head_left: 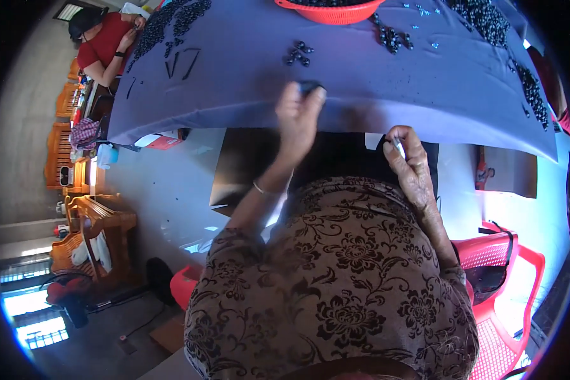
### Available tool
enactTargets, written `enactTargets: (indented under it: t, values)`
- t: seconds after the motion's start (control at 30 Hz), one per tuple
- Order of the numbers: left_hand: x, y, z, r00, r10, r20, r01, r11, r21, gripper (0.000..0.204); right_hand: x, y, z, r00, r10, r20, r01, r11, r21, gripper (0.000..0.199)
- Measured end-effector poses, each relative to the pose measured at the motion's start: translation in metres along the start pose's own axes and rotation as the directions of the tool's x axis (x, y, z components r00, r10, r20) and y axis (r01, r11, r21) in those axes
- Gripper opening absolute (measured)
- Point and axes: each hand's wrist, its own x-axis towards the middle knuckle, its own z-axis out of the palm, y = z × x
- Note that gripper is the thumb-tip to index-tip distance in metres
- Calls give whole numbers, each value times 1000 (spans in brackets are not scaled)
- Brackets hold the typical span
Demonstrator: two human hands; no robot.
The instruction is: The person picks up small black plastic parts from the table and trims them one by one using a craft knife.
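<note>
At frame centre, the left hand (299, 117) grips a dark piece (310, 87) near the curved edge of the smooth, cloth-covered surface (240, 79), bare just leftward; right of centre, the right hand (413, 163) pinches a slim, pale tool (398, 146).

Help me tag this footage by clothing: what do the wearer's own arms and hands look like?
The left hand and right hand are bare, without gloves. A thin, pale bangle rings the left wrist; none shows on the right. The brown sleeves carry a darker floral pattern and leave the forearms uncovered.
</note>
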Motion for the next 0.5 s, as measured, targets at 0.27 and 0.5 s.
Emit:
enactTargets:
  t: [0.27,0.5]
  values:
    - [79,-49,-43,888,460,21,-304,551,777,20,3,20,-6,998,25,56,-19,993,-116,5]
    - [90,-56,-59,919,393,27,-271,581,767,25,5,17,4,999,24,33,-23,1000,-17,8]
